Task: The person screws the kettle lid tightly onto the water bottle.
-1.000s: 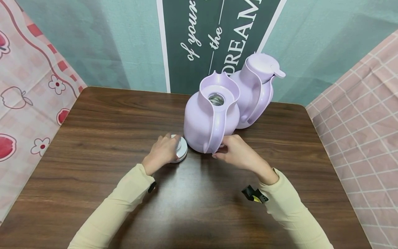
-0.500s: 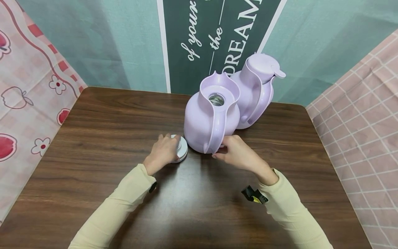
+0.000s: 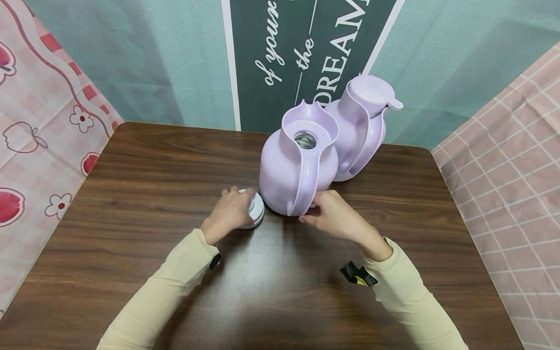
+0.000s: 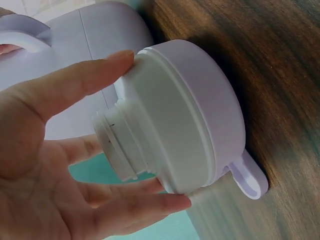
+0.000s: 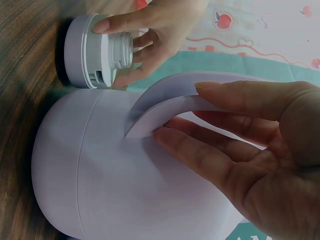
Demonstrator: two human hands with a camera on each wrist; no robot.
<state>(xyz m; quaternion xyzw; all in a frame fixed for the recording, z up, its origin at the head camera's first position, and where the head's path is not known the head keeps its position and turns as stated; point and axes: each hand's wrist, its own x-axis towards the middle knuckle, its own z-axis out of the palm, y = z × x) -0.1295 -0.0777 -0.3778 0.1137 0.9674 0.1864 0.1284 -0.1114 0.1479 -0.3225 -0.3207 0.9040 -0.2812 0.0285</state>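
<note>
A lilac thermos jug [image 3: 280,177] stands upright on the table without its lid, its round mouth showing a shiny inside. My right hand [image 3: 337,214] holds the lower part of its handle [image 5: 155,112], thumb on one side and fingers on the other. Left of the jug, the jug lid [image 4: 175,115] rests upside down on the wood, white threaded neck upward and lilac cap below. A small lilac tab [image 4: 250,175] sticks out from the cap. My left hand [image 3: 229,211] grips the lid from above, thumb and fingers spread around its white side.
A second lilac jug [image 3: 350,141], with its lid on, stands close behind the first, to the right. The brown wooden table [image 3: 153,170] meets a teal cloth backdrop [image 3: 192,63] with a dark lettered panel [image 3: 258,107]. Patterned pink cloths hang at both sides.
</note>
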